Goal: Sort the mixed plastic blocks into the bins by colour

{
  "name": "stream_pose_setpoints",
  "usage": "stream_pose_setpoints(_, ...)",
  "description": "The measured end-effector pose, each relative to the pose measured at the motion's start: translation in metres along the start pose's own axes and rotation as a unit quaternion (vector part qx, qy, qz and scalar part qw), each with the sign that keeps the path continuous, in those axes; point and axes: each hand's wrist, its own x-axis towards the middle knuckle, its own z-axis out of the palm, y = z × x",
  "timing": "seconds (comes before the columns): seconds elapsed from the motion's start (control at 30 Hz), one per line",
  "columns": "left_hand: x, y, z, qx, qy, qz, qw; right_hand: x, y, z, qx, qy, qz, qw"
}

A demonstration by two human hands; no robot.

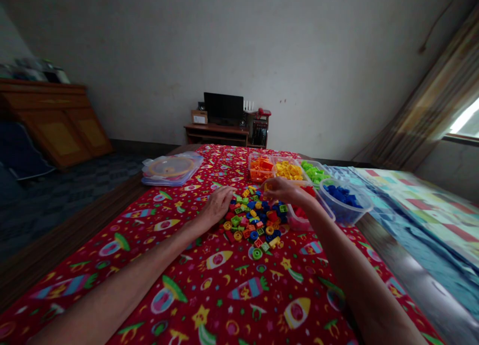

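A heap of small plastic blocks (256, 220) in mixed colours lies on a red rocket-print cloth (209, 285). My left hand (217, 204) rests at the heap's left edge, fingers curled down onto the blocks. My right hand (281, 189) hovers over the heap's far right side, fingers pinched together; what they hold is too small to name. Behind it stand clear tubs of sorted blocks: orange (261, 168), yellow (288, 171), green (314, 172), red (305, 211), and a round tub of blue (344, 199).
A stack of clear lids (171, 168) lies at the cloth's far left. A patterned blanket (422, 210) covers the surface to the right. Further back are a low desk with a monitor (223, 109), a wooden cabinet (56, 120) at left, and curtains at right.
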Motion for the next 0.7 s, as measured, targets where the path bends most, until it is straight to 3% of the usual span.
stream_pose_setpoints(0.1, -0.004, -0.015, 0.004, 0.009, -0.008, -0.055, 0.998, 0.013, 0.01, -0.028, -0.133, 0.069, 0.031, 0.988)
stream_pose_setpoints(0.2, -0.008, -0.021, 0.011, 0.007, -0.011, -0.063, 0.998, 0.034, 0.024, -0.055, -0.241, 0.133, 0.078, 0.958)
stream_pose_setpoints(0.3, -0.011, -0.022, 0.017, 0.005, -0.019, -0.041, 0.999, 0.054, 0.038, -0.074, -0.296, 0.167, 0.102, 0.935)
stream_pose_setpoints(0.4, -0.013, -0.024, 0.019, 0.001, -0.017, -0.04, 0.999, 0.063, 0.044, -0.081, -0.307, 0.198, 0.083, 0.927)
stream_pose_setpoints(0.53, -0.014, -0.024, 0.018, -0.009, -0.026, -0.049, 0.998, 0.054, 0.031, -0.067, -0.275, 0.193, 0.046, 0.941)
stream_pose_setpoints(0.7, -0.013, -0.017, 0.014, -0.006, -0.048, -0.055, 0.997, 0.027, 0.0, -0.014, -0.281, 0.058, 0.015, 0.958)
